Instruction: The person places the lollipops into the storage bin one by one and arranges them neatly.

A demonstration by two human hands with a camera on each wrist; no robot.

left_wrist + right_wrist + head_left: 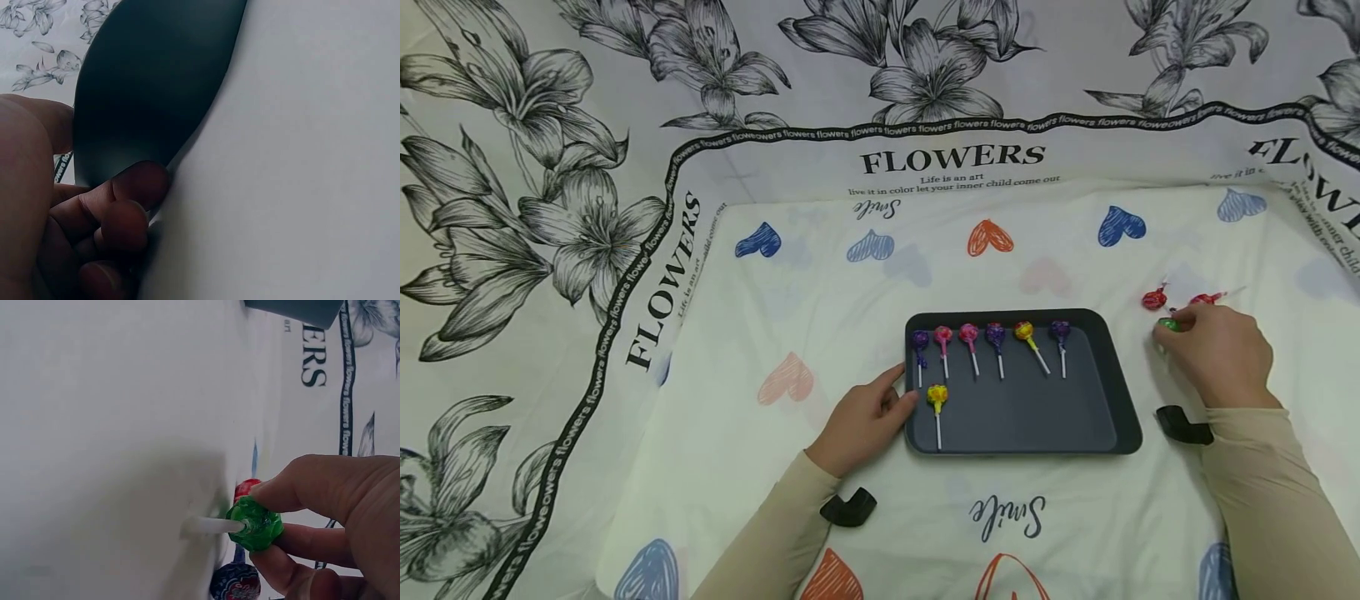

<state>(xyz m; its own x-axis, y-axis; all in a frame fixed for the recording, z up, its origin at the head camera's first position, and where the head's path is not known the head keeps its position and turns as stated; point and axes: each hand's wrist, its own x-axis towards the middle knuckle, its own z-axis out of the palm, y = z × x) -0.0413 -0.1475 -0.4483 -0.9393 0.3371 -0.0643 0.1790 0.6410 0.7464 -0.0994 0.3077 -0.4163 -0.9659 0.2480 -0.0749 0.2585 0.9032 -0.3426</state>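
Observation:
My right hand pinches a green-wrapped lollipop by its head between thumb and fingers, to the right of the tray. Its white stick shows in the right wrist view. Two red lollipops, one left and one partly behind the hand, lie close by. A dark grey tray is held at its left edge by my left hand. Inside it, purple, pink and yellow lollipops form a row along the far side, with a yellow lollipop below at the left.
A dark blue wrapped lollipop lies beside the green one in the right wrist view. The white cloth under everything is printed with hearts, lettering and a flowered border. Black bands sit by both wrists.

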